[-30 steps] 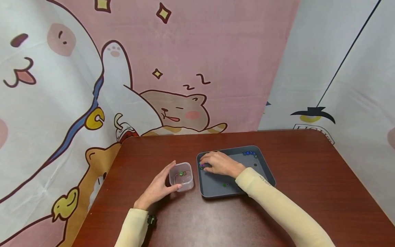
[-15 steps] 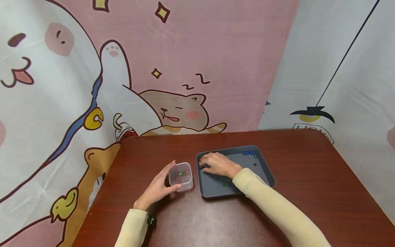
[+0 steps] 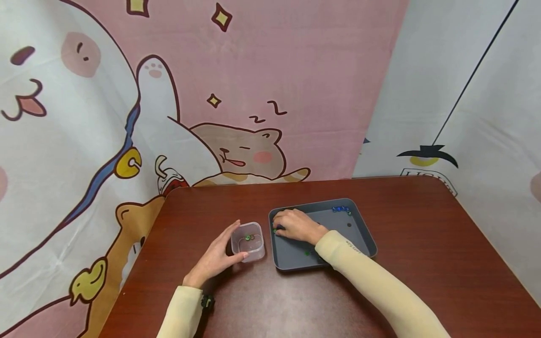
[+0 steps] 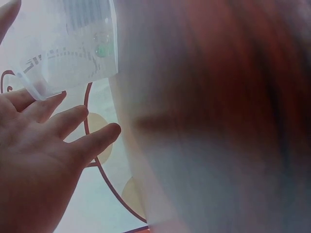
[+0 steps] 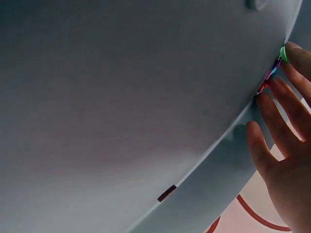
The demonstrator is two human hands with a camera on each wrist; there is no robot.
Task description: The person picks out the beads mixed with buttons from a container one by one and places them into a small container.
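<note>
My left hand (image 3: 214,258) holds a small clear plastic container (image 3: 250,249) upright on the table, thumb along its near side and fingers at its left. A green bead (image 3: 248,238) and a brownish one lie inside. In the left wrist view, the lower fingers (image 4: 99,141) spread out below the container. My right hand (image 3: 297,224) reaches into a grey tray (image 3: 334,223), fingertips down at its left wall. Small glossy beads sit there; a green bead (image 5: 284,54) shows at a fingertip in the right wrist view, beside purple and red ones (image 5: 269,75).
Several blue beads (image 3: 340,209) line the tray's back right corner. Another green bead (image 3: 306,253) lies near the front, and a dark spot (image 3: 349,225) shows on the right. The brown table (image 3: 296,300) meets a printed cloth backdrop (image 3: 321,94) behind.
The right hand shifts slightly left and toward the body at the tray's left wall, and its thumb and fingers draw nearer each other over the beads. The left hand and container stay put.
</note>
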